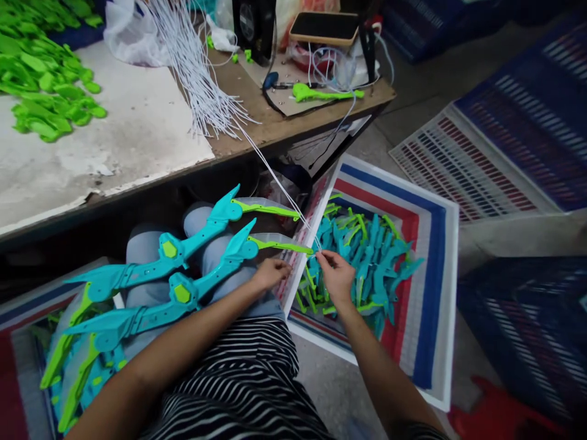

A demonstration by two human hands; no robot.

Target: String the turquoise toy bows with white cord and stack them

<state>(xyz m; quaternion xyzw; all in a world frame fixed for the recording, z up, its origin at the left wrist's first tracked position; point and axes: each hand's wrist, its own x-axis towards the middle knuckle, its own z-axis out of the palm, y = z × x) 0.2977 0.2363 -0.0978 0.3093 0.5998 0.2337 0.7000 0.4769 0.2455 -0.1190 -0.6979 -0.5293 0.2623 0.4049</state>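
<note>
Two teal and green toy bows lie across my lap, the farther bow behind the nearer bow. With fingers pinched together, my right hand grips white strings at the green tip of the nearer bow. These strings run up to a large bundle of white cords on the table. My left hand rests just left of that tip, below the nearer bow's green limb. Its fingers are curled, and whatever they may hold is too small to make out.
A striped-lined crate full of similar bow parts stands at my right, another crate at my left. Green plastic pieces are heaped on the table. A phone sits near a fan. Blue crates stand farther right.
</note>
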